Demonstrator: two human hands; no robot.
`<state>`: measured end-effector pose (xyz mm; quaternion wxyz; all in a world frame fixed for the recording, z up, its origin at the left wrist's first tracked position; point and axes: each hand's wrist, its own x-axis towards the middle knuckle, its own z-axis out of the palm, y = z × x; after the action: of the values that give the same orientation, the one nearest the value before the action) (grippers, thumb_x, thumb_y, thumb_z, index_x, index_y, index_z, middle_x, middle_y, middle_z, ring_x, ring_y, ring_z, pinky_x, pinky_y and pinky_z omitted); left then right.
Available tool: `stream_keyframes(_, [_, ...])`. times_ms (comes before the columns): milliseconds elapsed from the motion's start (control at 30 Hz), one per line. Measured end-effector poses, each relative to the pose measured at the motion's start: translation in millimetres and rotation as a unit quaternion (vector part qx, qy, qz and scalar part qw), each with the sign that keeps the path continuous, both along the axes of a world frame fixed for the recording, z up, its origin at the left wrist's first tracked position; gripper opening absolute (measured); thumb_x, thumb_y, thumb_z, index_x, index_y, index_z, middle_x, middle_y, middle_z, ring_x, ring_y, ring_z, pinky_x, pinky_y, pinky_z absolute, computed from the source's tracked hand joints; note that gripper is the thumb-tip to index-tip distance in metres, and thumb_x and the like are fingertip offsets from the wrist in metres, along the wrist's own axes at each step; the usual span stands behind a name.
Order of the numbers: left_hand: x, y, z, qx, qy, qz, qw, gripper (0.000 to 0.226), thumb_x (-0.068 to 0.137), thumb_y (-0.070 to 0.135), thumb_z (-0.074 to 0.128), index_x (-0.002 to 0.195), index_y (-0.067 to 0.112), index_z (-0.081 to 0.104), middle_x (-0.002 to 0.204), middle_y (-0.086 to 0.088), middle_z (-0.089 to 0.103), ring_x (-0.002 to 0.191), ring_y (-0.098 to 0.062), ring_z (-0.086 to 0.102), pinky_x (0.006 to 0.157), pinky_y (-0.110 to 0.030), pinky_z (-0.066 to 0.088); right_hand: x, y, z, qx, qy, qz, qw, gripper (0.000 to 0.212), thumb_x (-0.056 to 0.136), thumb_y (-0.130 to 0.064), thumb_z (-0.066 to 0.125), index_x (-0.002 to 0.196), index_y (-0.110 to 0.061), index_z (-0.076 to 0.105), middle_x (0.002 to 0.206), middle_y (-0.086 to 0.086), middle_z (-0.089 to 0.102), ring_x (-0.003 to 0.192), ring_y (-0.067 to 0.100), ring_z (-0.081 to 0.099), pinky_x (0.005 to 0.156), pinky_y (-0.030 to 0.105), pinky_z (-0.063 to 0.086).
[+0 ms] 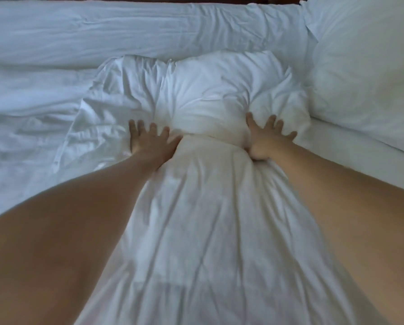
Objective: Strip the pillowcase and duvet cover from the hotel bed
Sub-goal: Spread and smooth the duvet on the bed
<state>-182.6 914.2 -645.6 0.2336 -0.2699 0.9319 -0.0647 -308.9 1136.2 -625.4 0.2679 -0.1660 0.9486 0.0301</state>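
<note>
Right in the middle of the bed, a bit in front of the long rumpled duvet that runs along the far side, sits the pillow, still in its pillowcase. That's the only view, the head camera, looking down both bare arms.

Left hand is spread wide, fingers fanned, palm flat on the fabric just left of the pillow's near edge. Right hand is the same deal on the pillow's right side: open, splayed, pressing down, gripping nothing. Between the two hands the cloth bunches into a narrow neck, and a long wrinkled stretch of white fabric runs back from the pillow toward the person. Can't tell for sure if that stretch is the slack end of the case or part of the bedding, it's all white on white and a little blurry.

A second pillow sits to the right of the first one, well clear of both hands.

My read on handling: everything is soft, light and floppy, so no weight to fight, but the cotton looks a bit slick and the stuffing squishes instead of sliding. Flat palms won't pull anything off. I'd pinch the loose flap left of the pillow, or the open hem, and pin the pillow with the other hand.
</note>
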Motion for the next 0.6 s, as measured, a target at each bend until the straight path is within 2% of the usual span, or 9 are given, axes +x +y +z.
stream_keyframes(67, [45.3, 6.8, -5.0, 0.004, 0.067, -0.008, 0.998, 0.067, 0.096, 0.063, 0.008, 0.156, 0.034, 0.012, 0.164, -0.007, 0.009, 0.148, -0.042, 0.001, 0.118, -0.054, -0.009, 38.4, 24.1, -8.5, -0.03, 0.042, -0.029, 0.998, 0.068, 0.1, -0.048, 0.029, 0.154, -0.038, -0.011, 0.162, 0.021, -0.015, 0.15, 0.038, -0.013, 0.115, 0.064, -0.007])
stream_keyframes(167, [113.3, 23.8, -8.4, -0.01, 0.14, -0.026, 0.99, 0.066, 0.095, 0.059, 0.012, 0.156, 0.035, 0.017, 0.163, -0.01, 0.013, 0.149, -0.038, 0.006, 0.121, -0.05, -0.003, 92.1, 60.4, -11.3, -0.058, 0.061, -0.059, 0.995, 0.07, 0.095, -0.065, 0.012, 0.155, -0.037, -0.011, 0.162, 0.02, -0.016, 0.15, 0.033, -0.017, 0.118, 0.055, -0.012])
stream_keyframes(267, [172.0, 34.8, -4.5, -0.005, 0.126, -0.015, 0.992, 0.064, 0.096, 0.059, 0.014, 0.156, 0.036, 0.011, 0.163, -0.011, 0.011, 0.15, -0.03, 0.006, 0.118, -0.055, -0.004, 134.5, 81.2, 1.4, -0.049, 0.037, -0.052, 0.997, 0.077, 0.091, -0.073, 0.007, 0.155, -0.035, -0.013, 0.162, 0.021, -0.016, 0.15, 0.032, -0.016, 0.119, 0.05, -0.016])
stream_keyframes(433, [253.9, 61.4, 13.1, 0.007, 0.103, 0.047, 0.993, 0.063, 0.097, 0.06, 0.014, 0.155, 0.037, 0.01, 0.165, -0.003, 0.008, 0.15, -0.034, 0.007, 0.118, -0.056, -0.006, 213.9, 112.1, 18.1, -0.072, 0.067, -0.019, 0.995, 0.081, 0.089, -0.075, 0.002, 0.157, -0.03, -0.008, 0.164, 0.017, -0.009, 0.151, 0.029, -0.013, 0.119, 0.052, -0.014])
stream_keyframes(533, [304.2, 88.3, 24.3, 0.01, 0.144, 0.044, 0.989, 0.064, 0.097, 0.052, 0.02, 0.154, 0.023, 0.029, 0.158, -0.012, 0.029, 0.143, -0.04, 0.027, 0.117, -0.059, 0.012, 261.5, 141.6, 18.2, -0.108, 0.119, 0.005, 0.987, 0.076, 0.093, -0.07, 0.006, 0.158, -0.031, 0.001, 0.165, 0.014, 0.0, 0.152, 0.026, -0.006, 0.12, 0.054, -0.009])
stream_keyframes(600, [332.0, 102.4, 25.6, 0.004, 0.165, 0.045, 0.985, 0.068, 0.093, 0.051, 0.023, 0.151, 0.018, 0.037, 0.154, -0.013, 0.038, 0.139, -0.041, 0.035, 0.116, -0.058, 0.017, 286.3, 160.6, 14.5, -0.11, 0.135, 0.023, 0.984, 0.075, 0.093, -0.068, 0.007, 0.158, -0.03, 0.002, 0.165, 0.011, 0.001, 0.153, 0.024, -0.005, 0.12, 0.056, -0.007])
